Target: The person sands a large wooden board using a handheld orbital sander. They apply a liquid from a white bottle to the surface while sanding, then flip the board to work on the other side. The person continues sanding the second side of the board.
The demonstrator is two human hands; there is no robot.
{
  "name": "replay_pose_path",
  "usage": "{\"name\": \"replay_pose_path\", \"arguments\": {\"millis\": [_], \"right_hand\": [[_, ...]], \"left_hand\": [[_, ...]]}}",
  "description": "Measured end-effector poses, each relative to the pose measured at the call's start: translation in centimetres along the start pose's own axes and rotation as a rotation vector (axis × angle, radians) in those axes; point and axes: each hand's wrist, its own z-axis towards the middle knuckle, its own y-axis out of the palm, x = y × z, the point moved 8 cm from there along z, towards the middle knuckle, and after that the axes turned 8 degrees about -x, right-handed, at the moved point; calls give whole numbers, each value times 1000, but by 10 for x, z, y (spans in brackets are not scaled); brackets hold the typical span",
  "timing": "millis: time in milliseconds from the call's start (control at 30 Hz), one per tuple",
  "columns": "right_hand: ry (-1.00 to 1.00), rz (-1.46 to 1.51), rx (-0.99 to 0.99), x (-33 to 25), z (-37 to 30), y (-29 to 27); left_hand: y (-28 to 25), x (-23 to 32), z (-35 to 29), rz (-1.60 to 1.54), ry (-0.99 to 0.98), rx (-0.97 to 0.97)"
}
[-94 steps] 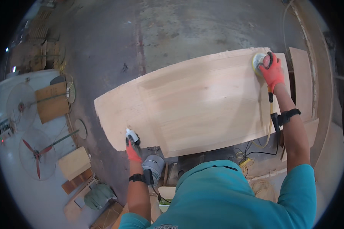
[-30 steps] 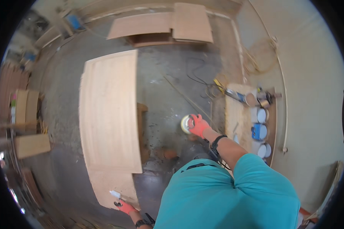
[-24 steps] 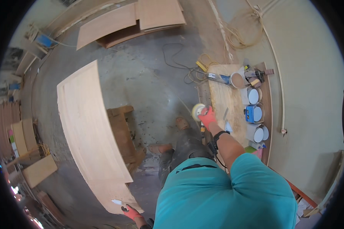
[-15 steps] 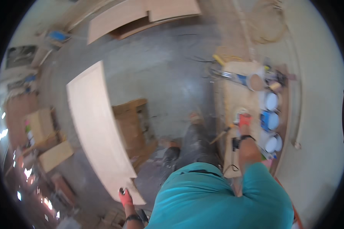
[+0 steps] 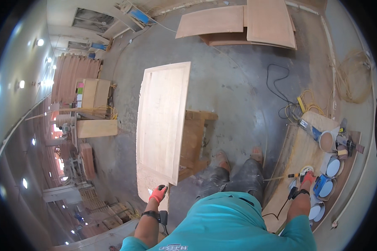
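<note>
My left hand [image 5: 158, 194], in a red glove with dark fingertips, is at the near end of a pale wooden panel [image 5: 165, 121]. Its fingers are curled together, and whatever may be in them is too small to make out. The panel has a raised border and lies on a wooden stand [image 5: 192, 144]. Over at the right, my red-gloved right hand [image 5: 308, 179] grips a round, whitish tool that looks like a palm sander [image 5: 307, 169], above a long wooden bench [image 5: 295, 146]. Beside it lies a thin stick-like tool with an orange and black end [image 5: 292, 175].
White-lidded tubs [image 5: 332, 167] and a blue box [image 5: 321, 186] line the wall side of the bench. A black cable [image 5: 276, 90] and yellow cord [image 5: 309, 98] lie on the floor beyond. Large boards [image 5: 215, 23] stand at the back; stacked wood [image 5: 97, 97] is at the left.
My view has swung left, shifting the panel and bench rightward in the picture. The left hand remains at the panel's near end, and the right hand is still on the sander.
</note>
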Motion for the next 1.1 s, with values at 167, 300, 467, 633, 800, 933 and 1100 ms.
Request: {"name": "replay_pose_path", "arguments": {"millis": [167,300,467,633,800,933,1100], "right_hand": [[-127,-191,-136,-41,0,8],[-875,-2019,-17,-150,-158,43],[-124,-958,-241,-265,-289,58],[-411,-964,-705,-266,-400,203],[-547,-627,-1575,-237,-609,367],[-233,-977,-2045,-175,-731,399],[-55,-934,-1888,-187,-837,364]], "left_hand": [[9,-44,50,-59,13,-42],[58,-46,39,-430,-175,-163],[105,-56,50,-852,-275,-335],[136,-19,78,-1362,-74,-467],[120,8,51,-1557,-130,-480],[117,66,1,-1660,54,-737],[54,107,-36,-707,563,-464]]}}
